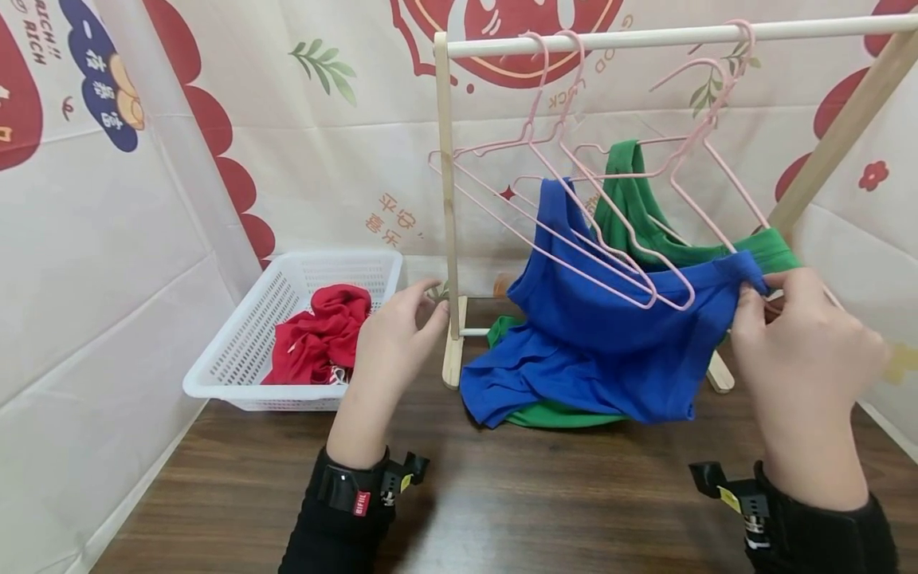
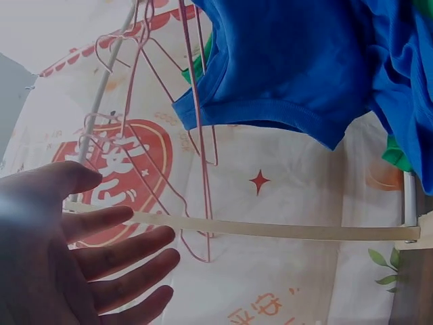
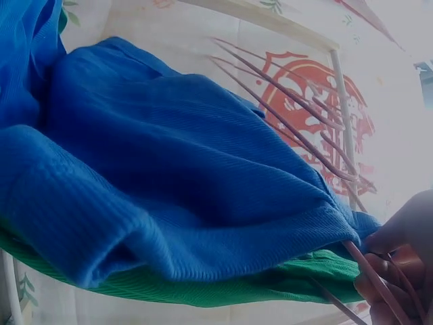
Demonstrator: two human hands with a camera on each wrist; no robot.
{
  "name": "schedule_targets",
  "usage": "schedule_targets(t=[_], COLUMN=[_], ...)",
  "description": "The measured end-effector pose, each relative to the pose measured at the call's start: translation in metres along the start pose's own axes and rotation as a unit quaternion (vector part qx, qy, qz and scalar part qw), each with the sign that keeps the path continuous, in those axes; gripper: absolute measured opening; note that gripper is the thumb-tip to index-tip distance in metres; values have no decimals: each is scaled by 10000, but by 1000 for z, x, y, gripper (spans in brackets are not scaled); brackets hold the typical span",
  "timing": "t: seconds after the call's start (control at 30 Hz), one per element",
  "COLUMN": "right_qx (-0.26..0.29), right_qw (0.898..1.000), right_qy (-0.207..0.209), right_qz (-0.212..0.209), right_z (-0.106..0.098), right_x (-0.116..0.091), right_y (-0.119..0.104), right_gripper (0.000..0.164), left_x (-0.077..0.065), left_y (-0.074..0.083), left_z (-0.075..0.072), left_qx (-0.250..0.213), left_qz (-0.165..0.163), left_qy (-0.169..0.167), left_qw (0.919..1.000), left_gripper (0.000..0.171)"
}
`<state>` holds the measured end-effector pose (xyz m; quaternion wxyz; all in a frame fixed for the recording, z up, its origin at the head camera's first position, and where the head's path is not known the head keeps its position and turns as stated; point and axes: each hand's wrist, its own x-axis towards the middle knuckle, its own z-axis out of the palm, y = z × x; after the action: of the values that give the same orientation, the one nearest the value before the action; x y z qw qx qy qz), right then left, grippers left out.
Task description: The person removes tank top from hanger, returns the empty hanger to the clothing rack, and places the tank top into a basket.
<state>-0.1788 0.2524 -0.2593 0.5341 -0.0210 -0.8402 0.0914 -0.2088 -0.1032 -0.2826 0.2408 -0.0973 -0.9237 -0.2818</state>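
My right hand (image 1: 806, 351) pinches a shoulder of a blue tank top (image 1: 610, 343) between thumb and forefinger. In the right wrist view, a pink hanger (image 3: 372, 277) runs through that shoulder and past the curled fingers. The top slants down to the left, and its lower part bunches near the table. Behind it hangs a green tank top (image 1: 638, 215), partly covered by the blue one. My left hand (image 1: 398, 331) holds nothing; its fingers are spread beside the rack's left post, and the left wrist view shows the bare palm side (image 2: 101, 257).
Two pink hangers (image 1: 559, 151) hang from the white rail (image 1: 667, 36) in front of the blue top. The wooden rack post (image 1: 446, 183) stands by my left hand. At left, a white basket (image 1: 237, 351) holds red clothing (image 1: 323, 335). A printed cloth (image 1: 344, 159) backs the brown table (image 1: 502, 494).
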Motion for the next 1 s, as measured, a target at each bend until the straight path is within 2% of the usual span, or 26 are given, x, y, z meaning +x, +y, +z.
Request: schedule_targets(t=[0.17, 0.27, 0.4, 0.5, 0.77, 1.0], right_qx=[64, 142, 284, 445, 678, 1049], right_qw=[9996, 9978, 9906, 9843, 9702, 9528], right_qy=[-285, -613, -1219, -1547, -2082, -2650], right_qz=[55, 208, 550, 721, 1032, 1048], right_z=[2, 3, 6, 10, 14, 13], right_x=[0, 0, 2, 3, 5, 7], right_y=[3, 6, 10, 15, 25, 31], right_gripper=[35, 33, 35, 36, 40, 41], left_x=[2, 3, 4, 5, 6, 8], left_y=[-6, -10, -13, -14, -16, -19], left_z=[3, 5, 8, 10, 12, 15], left_qx=[-167, -226, -307, -393, -502, -588], left_qz=[23, 47, 105, 104, 38, -94], left_qy=[360, 569, 722, 775, 758, 650], left_qw=[9992, 9981, 9969, 9962, 9959, 9961], left_gripper=[33, 30, 28, 26, 27, 27])
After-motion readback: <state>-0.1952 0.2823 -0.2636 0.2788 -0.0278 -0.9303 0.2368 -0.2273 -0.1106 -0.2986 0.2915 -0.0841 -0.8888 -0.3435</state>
